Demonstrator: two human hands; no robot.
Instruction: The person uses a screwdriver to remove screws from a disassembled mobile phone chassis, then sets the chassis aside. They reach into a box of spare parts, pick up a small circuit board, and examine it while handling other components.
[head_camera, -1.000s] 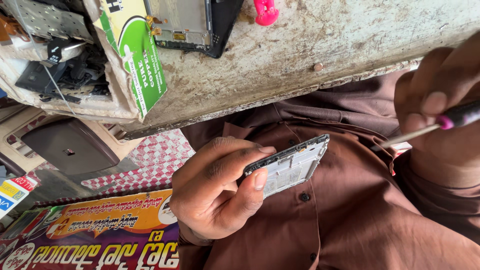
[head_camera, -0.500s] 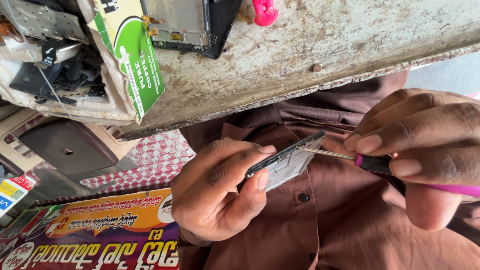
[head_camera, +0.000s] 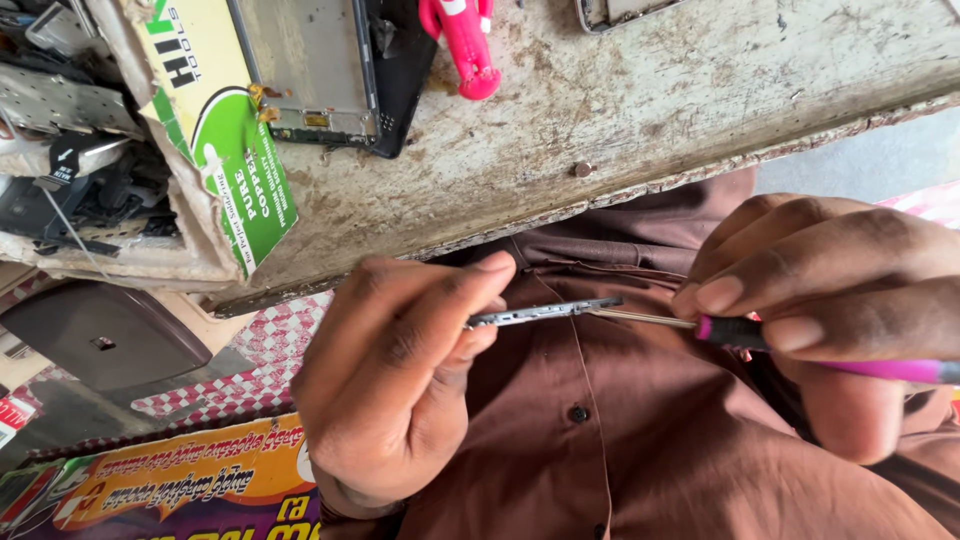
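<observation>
We hold the thin grey metal phone frame (head_camera: 545, 312) edge-on in our left hand (head_camera: 400, 385), with the thumb and forefinger clamped on its left end, so that only its narrow side with small slots faces the camera. The frame sits in the air in front of our brown buttoned shirt (head_camera: 620, 440), just below the edge of the worn, stained grey counter (head_camera: 700, 110). Our right hand (head_camera: 830, 300) is closed around the slim screwdriver with a pink and black handle (head_camera: 800, 345), fingertips pinching the black collar near the shaft. The thin metal shaft runs leftward and its tip meets the right end of the frame; we cannot tell whether the tip sits in a screw. On the counter above lie a flat opened tablet shell with a grey metal back and a dark rim (head_camera: 330, 65), a bright pink plastic tool (head_camera: 465, 45) and, at the top edge, a corner of a rounded silver phone casing (head_camera: 620, 10). A green and yellow printed cardboard packet (head_camera: 225, 140) overhangs the left end of the counter, beside a heap of dark electronic parts (head_camera: 80, 160). Below the left hand we see an orange and purple printed poster (head_camera: 190, 485) and a red and white chequered cloth (head_camera: 260, 345).
</observation>
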